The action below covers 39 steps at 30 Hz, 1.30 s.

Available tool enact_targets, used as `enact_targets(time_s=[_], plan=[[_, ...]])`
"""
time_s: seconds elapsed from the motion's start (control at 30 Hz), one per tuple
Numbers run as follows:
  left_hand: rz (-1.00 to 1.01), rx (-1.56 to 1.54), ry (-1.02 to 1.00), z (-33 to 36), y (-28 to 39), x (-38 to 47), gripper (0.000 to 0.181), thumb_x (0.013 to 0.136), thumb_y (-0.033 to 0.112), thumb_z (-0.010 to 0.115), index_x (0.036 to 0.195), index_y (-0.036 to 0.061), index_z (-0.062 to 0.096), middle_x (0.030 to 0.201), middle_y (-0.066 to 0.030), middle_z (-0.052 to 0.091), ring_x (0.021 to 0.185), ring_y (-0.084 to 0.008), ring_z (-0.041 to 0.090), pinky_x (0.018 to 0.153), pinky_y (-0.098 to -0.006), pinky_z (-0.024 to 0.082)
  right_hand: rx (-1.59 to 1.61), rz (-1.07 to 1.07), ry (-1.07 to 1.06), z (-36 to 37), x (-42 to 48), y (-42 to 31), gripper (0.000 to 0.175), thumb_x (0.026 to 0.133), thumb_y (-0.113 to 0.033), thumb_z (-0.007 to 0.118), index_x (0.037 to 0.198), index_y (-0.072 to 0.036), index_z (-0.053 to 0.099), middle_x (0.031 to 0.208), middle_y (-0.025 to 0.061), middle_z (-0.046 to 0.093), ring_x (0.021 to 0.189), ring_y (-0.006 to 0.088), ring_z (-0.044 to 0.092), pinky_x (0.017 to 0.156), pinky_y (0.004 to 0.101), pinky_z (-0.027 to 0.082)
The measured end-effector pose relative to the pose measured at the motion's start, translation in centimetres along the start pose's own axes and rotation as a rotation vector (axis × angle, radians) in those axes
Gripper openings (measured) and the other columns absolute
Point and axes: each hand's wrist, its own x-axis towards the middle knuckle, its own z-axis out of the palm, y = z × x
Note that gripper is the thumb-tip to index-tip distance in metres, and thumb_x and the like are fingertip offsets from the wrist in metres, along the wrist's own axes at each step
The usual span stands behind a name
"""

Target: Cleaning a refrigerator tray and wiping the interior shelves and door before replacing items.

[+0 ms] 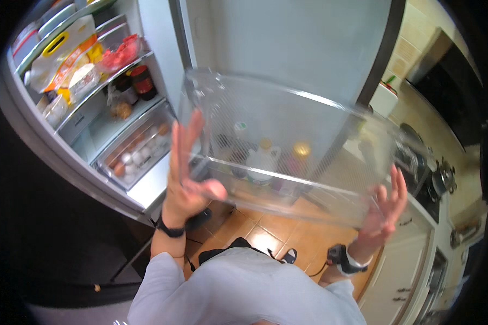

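Observation:
A clear plastic refrigerator drawer (284, 146) is held up in front of me, between my two hands, and is somewhat blurred. My left hand (189, 174) presses its left end, fingers pointing up and thumb towards the near wall. At the right end, my right hand (382, 209) supports the lower near corner with its fingers spread. Through the clear plastic, a white jug (262, 162) and a gold-capped container (301, 150) show in the door rack behind. Whether anything lies inside the drawer itself I cannot tell.
The open refrigerator at the left has a glass shelf (101, 87) with bags and a bowl of red food (120, 55), plus an egg drawer (134, 146) below. Its open door (284, 44) stands ahead. At the right are a kitchen counter, a black pot (443, 176) and white cabinets (394, 260).

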Motion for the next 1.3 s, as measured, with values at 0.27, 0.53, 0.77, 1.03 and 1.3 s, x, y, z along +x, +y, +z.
enact_targets(time_s=[0.27,0.53,0.77,1.03,1.3], plan=[[-0.087,-0.309,-0.031,-5.0,-8.3,6.8,0.094,0.078,0.054,0.064,0.145,0.0053,0.019,0.146,-0.0179,0.031,0.132,-0.0317,0.036,0.108,-0.0465,0.028,-0.311,-0.305,-0.214,8.2,2.8,0.5,0.079,0.083,-0.043,0.066,0.140,0.001,0.032,0.138,0.0137,0.039,0.096,0.0187,0.059,0.083,0.0311,0.049],[-0.063,-0.339,0.032,-3.7,-10.1,9.1,0.081,0.083,0.052,0.060,0.142,0.0048,0.030,0.142,-0.0173,0.039,0.129,-0.0306,0.040,0.108,-0.0432,0.031,-0.274,-0.402,-0.117,10.5,6.1,1.7,0.070,0.087,-0.042,0.062,0.137,0.001,0.039,0.128,0.0135,0.047,0.090,0.0134,0.057,0.076,0.0264,0.048],[-0.047,-0.221,0.112,-4.6,-8.4,14.3,0.060,0.090,0.049,0.052,0.121,-0.0028,0.052,0.136,-0.0179,0.045,0.122,-0.0268,0.047,0.102,-0.0416,0.038,-0.485,-0.597,-0.051,11.3,10.7,-2.2,0.066,0.090,-0.052,0.053,0.124,0.004,0.051,0.101,0.0071,0.058,0.082,0.0085,0.052,0.070,0.0204,0.042],[0.053,-0.185,0.184,-4.8,-7.6,19.8,0.068,0.089,0.054,0.053,0.124,-0.0041,0.051,0.120,-0.0114,0.057,0.113,-0.0181,0.050,0.099,-0.0286,0.035,-0.443,-0.577,-0.138,12.1,15.1,-5.1,0.063,0.094,-0.053,0.042,0.125,0.000,0.052,0.117,0.0091,0.056,0.097,0.0128,0.055,0.078,0.0252,0.047],[0.026,-0.152,0.191,-3.2,-9.3,19.8,0.068,0.091,0.052,0.050,0.129,-0.0049,0.046,0.118,-0.0105,0.058,0.109,-0.0157,0.052,0.099,-0.0282,0.036,-0.396,-0.471,-0.190,11.7,17.7,-2.4,0.065,0.093,-0.055,0.040,0.131,-0.003,0.047,0.100,0.0031,0.058,0.081,0.0080,0.053,0.068,0.0233,0.049]])
